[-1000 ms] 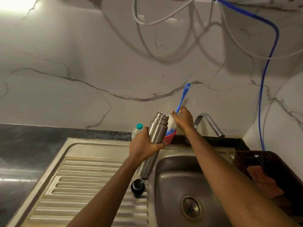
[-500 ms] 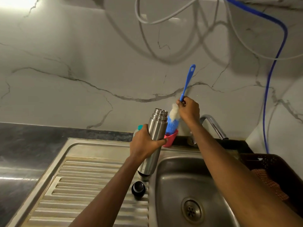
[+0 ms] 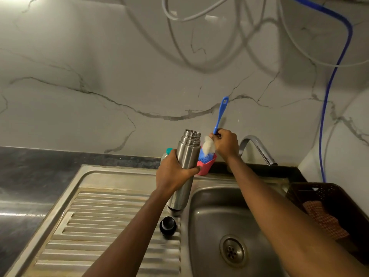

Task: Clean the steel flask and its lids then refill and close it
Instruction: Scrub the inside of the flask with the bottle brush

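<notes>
My left hand (image 3: 173, 172) grips the open steel flask (image 3: 185, 156) around its middle and holds it upright, slightly tilted, above the sink's left rim. Its threaded mouth has no lid. My right hand (image 3: 226, 143) holds a blue-handled bottle brush (image 3: 220, 113) just right of the flask's mouth. The brush's white and blue bristles (image 3: 208, 149) sit over a small pink cup (image 3: 206, 166). A black lid (image 3: 168, 225) rests on the ribbed drainboard below the flask.
The steel sink basin (image 3: 215, 212) with its drain lies under my right arm, the tap (image 3: 257, 146) behind it. A dark basket (image 3: 339, 198) with an orange cloth stands at right. A teal-capped bottle (image 3: 167, 151) peeks behind my left hand. A blue hose (image 3: 329, 92) hangs on the wall.
My right hand lifted the brush out of the pink cup, then brought it slightly lower beside the flask's mouth. The flask rose a little off the drainboard.
</notes>
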